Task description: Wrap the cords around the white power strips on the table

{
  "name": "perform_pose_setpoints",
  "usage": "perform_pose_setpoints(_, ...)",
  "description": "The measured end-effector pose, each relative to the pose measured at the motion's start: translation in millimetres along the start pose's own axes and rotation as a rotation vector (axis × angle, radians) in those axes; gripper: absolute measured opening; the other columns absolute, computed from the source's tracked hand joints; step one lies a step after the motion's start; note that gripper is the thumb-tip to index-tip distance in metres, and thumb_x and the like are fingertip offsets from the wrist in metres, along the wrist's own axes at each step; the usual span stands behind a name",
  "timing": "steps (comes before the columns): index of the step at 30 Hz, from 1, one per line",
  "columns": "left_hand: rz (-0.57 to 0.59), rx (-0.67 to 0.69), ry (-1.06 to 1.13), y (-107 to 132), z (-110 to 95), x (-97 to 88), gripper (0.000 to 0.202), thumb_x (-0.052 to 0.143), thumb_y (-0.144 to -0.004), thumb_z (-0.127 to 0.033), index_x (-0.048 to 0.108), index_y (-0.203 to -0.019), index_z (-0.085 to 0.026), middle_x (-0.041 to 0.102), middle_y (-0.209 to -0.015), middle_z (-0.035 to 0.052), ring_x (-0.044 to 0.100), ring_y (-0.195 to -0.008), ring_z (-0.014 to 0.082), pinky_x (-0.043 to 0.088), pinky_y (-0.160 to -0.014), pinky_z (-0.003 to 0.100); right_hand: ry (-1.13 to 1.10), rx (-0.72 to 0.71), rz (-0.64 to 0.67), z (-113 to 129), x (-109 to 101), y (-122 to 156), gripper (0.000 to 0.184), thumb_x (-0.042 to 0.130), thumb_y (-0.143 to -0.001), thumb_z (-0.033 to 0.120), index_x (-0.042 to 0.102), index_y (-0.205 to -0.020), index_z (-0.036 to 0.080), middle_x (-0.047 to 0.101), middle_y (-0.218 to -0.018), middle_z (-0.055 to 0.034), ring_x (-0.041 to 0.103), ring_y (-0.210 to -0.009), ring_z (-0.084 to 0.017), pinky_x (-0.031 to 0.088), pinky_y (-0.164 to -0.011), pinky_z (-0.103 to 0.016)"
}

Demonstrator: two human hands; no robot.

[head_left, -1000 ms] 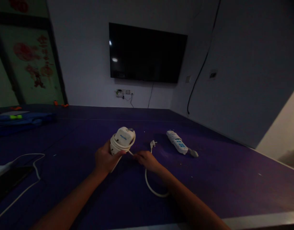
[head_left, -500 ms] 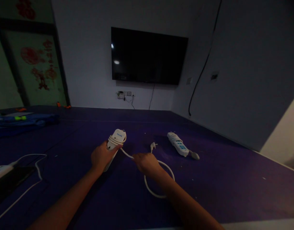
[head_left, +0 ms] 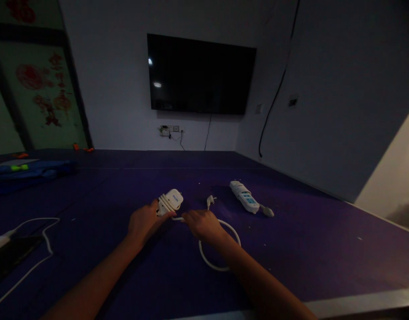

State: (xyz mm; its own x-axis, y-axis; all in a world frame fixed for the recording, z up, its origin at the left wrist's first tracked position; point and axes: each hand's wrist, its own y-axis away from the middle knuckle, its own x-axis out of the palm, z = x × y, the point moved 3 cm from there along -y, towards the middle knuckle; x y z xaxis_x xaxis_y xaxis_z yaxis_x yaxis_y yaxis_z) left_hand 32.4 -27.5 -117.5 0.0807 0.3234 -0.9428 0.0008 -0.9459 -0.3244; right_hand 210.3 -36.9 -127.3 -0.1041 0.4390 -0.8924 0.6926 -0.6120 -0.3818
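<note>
A white power strip (head_left: pixel 175 197) with blue lettering is gripped in my left hand (head_left: pixel 143 223), tilted to the right. Several turns of its white cord (head_left: pixel 231 227) wrap around its body. My right hand (head_left: pixel 201 223) is closed on that cord a short way from the strip. Past my right hand the cord runs in a loose loop on the purple surface, and its plug (head_left: pixel 210 201) lies just beyond the hand. To the right rests a second white power strip (head_left: pixel 246 198) with blue sockets, its cord wound around one end.
Blue cloth (head_left: pixel 54 169) lies at the far left. A white cable (head_left: pixel 46 235) and a dark flat object (head_left: pixel 16 258) are at the near left. A television (head_left: pixel 200 75) hangs on the back wall, and a black cord (head_left: pixel 274 102) hangs along the right wall.
The held power strip has turned, its far end swinging right and lower. My hands are closer together, with a shorter span of cord between them. The view has shifted slightly.
</note>
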Motion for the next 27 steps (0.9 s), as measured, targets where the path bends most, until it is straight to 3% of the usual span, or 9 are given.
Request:
perform_pose_setpoints(13, 0.045, -0.013, -0.003, -1.9, 3.9, -2.4, 0.075, 0.028, -0.074, -0.076, 0.057, -0.106, -0.014, 0.069, -0.088, 0.0175, 0.066, -0.083, 0.0320, 0.046, -0.066, 0.034, -0.011, 0.128, 0.078, -9.5, -4.7, -1.0, 0.032, 0.029, -0.096, 0.030, 0.057, -0.104, 0.017, 0.065, -0.088, -0.0094, 0.061, -0.073, -0.016, 0.037, -0.056, -0.025)
perform_pose_setpoints(27, 0.029, 0.022, -0.011, -1.4, 1.7, 2.3, 0.075, 0.025, -0.076, -0.076, 0.055, -0.108, -0.015, 0.069, -0.085, 0.0170, 0.066, -0.083, 0.0325, 0.046, -0.067, 0.036, 0.016, 0.046, 0.061, -7.2, -4.8, 0.1, 0.030, 0.030, -0.095, 0.027, 0.057, -0.103, 0.017, 0.064, -0.088, -0.0082, 0.060, -0.073, -0.016, 0.034, -0.053, -0.025)
